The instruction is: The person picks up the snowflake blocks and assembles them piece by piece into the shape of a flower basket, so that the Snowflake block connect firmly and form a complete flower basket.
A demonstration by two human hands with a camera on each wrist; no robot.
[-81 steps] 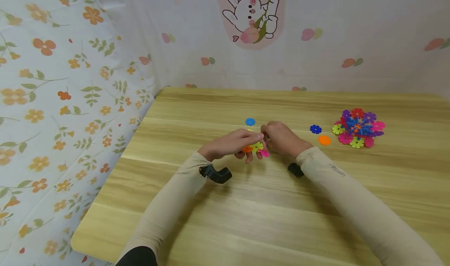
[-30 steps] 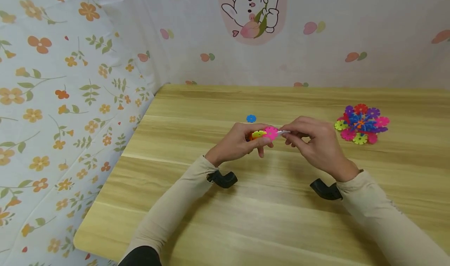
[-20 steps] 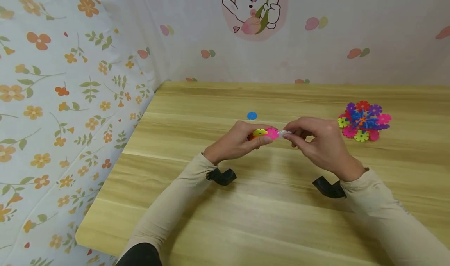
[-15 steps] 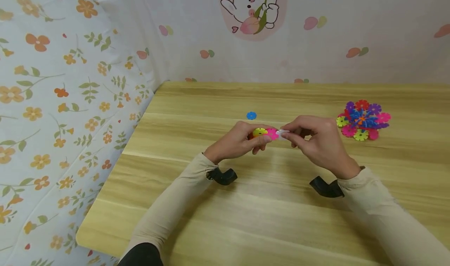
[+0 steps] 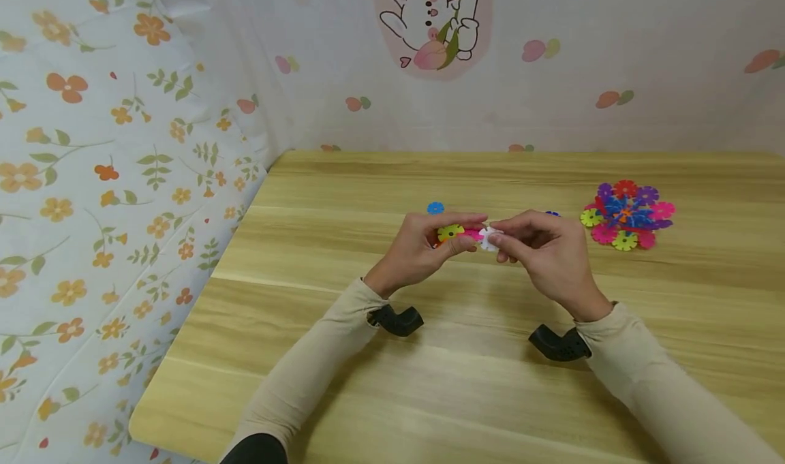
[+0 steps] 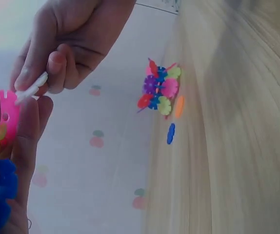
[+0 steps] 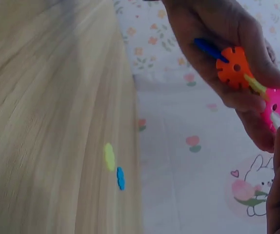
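Observation:
My left hand (image 5: 417, 249) holds a short chain of notched flower-shaped plastic discs between thumb and fingers. In the wrist views the chain runs from a dark blue disc (image 6: 1, 183) through an orange disc (image 7: 229, 77) and a yellow disc (image 5: 450, 232) to a pink disc (image 6: 9, 117). My right hand (image 5: 555, 259) pinches a white disc (image 5: 488, 239) between thumb and forefinger. The white disc meets the edge of the pink one at an angle, and fingertips cover part of it. Both hands are raised over the table.
A many-coloured cluster of joined discs (image 5: 625, 215) sits at the right of the wooden table (image 5: 417, 396). Loose on the wood lie a light blue disc (image 5: 435, 208), a yellow disc (image 7: 109, 156), a dark blue disc (image 6: 170, 133) and an orange disc (image 6: 180, 107).
Since the oldest frame, the left hand has turned the chain into sight and the right hand has brought a white disc against its pink end. Lately the white disc has tilted, showing more face.

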